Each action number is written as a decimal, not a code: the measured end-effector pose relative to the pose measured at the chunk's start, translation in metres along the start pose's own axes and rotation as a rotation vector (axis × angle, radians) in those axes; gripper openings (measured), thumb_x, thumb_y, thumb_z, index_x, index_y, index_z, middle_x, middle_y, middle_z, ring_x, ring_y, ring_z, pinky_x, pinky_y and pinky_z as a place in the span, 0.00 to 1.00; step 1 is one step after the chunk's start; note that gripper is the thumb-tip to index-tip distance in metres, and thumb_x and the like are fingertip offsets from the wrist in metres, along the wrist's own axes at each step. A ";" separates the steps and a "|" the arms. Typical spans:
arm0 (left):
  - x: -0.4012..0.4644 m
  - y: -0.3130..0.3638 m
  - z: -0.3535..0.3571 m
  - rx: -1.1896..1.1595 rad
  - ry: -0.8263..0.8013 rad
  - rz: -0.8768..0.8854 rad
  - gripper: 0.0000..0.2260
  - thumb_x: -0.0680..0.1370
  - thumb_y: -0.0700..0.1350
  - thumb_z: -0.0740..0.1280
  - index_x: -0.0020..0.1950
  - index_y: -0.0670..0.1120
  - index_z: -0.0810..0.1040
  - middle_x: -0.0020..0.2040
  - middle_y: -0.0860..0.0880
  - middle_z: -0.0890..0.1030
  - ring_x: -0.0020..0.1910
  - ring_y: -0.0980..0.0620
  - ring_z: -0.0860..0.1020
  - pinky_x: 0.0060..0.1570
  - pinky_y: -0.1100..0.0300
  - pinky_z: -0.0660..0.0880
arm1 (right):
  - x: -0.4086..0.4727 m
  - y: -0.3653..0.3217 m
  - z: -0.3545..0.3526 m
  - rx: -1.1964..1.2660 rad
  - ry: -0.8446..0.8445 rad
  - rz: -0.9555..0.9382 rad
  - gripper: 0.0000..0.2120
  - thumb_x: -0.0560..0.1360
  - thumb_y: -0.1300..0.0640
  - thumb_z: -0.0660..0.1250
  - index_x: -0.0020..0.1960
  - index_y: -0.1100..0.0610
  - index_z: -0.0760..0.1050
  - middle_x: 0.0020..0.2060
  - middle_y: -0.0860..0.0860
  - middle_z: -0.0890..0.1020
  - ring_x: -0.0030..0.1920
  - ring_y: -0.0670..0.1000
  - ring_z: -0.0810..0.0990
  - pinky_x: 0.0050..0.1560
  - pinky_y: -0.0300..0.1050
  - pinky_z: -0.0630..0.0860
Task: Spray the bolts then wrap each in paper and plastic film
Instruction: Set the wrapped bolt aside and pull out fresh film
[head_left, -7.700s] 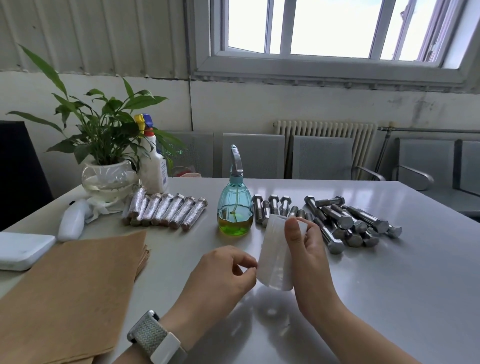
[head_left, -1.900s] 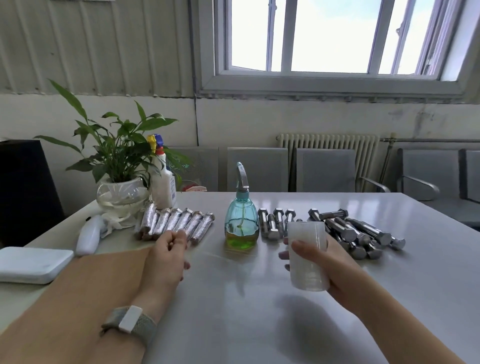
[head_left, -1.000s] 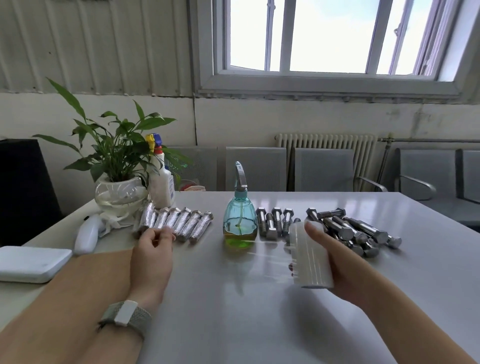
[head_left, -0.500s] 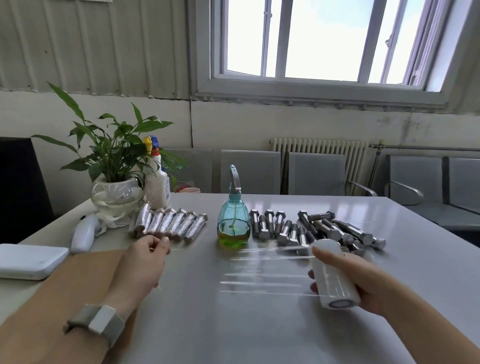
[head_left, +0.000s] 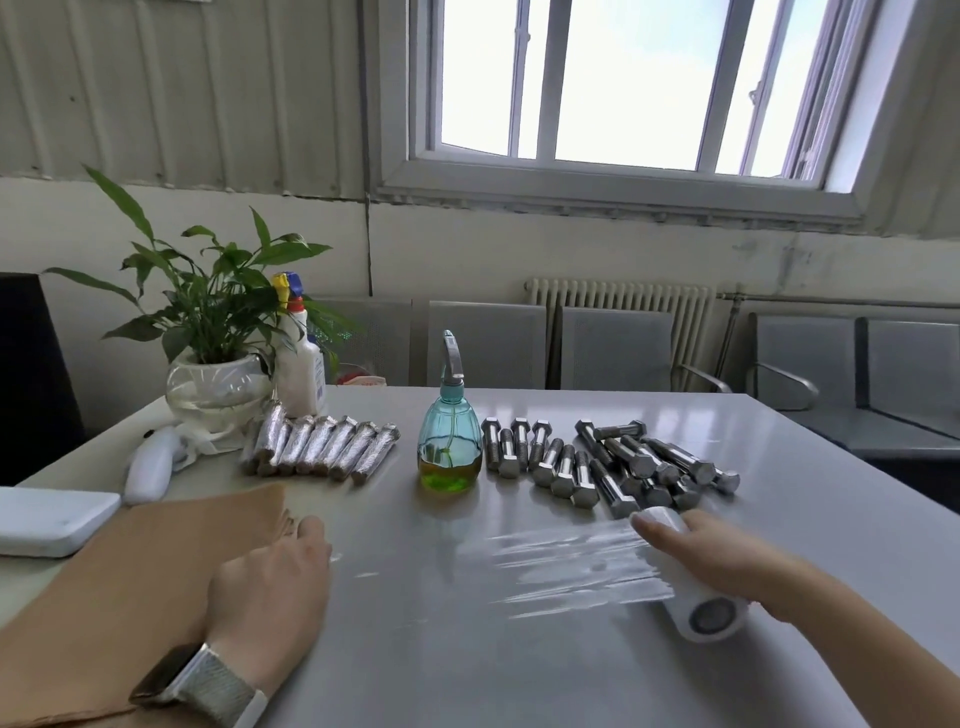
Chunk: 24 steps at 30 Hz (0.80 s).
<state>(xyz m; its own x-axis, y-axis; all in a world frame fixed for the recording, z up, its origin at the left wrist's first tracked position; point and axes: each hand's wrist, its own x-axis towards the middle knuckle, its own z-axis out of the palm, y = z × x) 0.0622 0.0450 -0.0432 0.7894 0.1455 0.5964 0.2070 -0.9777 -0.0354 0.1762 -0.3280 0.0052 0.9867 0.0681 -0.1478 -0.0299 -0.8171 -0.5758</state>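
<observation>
I am holding the film roll (head_left: 685, 577) in my right hand (head_left: 727, 561), fingers curled over its top, and it is now lying on its side on the table (head_left: 467, 675), where half a second ago I was carrying it tilted just above the surface. My left hand (head_left: 270, 582) is pinning the free end of the film down near the edge of the brown paper stack (head_left: 119, 582); whether the fingers are pinching or just pressing, I cannot tell, since they are turned away from me. Between the two hands the stretched film sheet (head_left: 561, 566) is now lying flat against the tabletop instead of hanging in the air. I am reading that as the sheet being laid out for the next wrap. The bare bolts (head_left: 608, 467) are waiting just beyond the roll, the spray bottle (head_left: 449, 447) is standing beside them, and the wrapped bolts (head_left: 322, 452) are lined up further left, so most of the batch is not yet done.
</observation>
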 end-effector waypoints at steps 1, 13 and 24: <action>0.000 0.000 0.001 -0.003 0.019 0.011 0.07 0.70 0.42 0.65 0.32 0.42 0.73 0.17 0.46 0.70 0.13 0.45 0.72 0.17 0.55 0.70 | 0.005 0.002 0.001 -0.091 0.034 -0.015 0.31 0.77 0.31 0.55 0.59 0.58 0.75 0.51 0.52 0.80 0.50 0.52 0.77 0.48 0.43 0.72; -0.001 0.003 0.006 0.001 0.057 -0.031 0.13 0.73 0.47 0.54 0.32 0.44 0.72 0.17 0.45 0.69 0.14 0.45 0.72 0.22 0.58 0.70 | 0.019 0.005 -0.007 -0.290 0.038 0.034 0.27 0.81 0.36 0.52 0.60 0.58 0.75 0.55 0.55 0.80 0.55 0.55 0.77 0.47 0.43 0.69; 0.004 0.002 -0.001 -0.223 -0.123 -0.248 0.11 0.81 0.57 0.52 0.45 0.53 0.67 0.38 0.52 0.79 0.45 0.45 0.81 0.38 0.56 0.70 | 0.019 0.017 -0.009 -0.233 0.112 -0.020 0.24 0.77 0.33 0.57 0.38 0.53 0.66 0.32 0.48 0.72 0.34 0.48 0.70 0.33 0.44 0.63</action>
<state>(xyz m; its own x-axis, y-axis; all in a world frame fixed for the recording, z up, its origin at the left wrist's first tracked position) 0.0651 0.0440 -0.0406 0.7975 0.3866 0.4632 0.2804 -0.9173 0.2828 0.1963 -0.3460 -0.0002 0.9986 0.0325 -0.0408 0.0149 -0.9268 -0.3753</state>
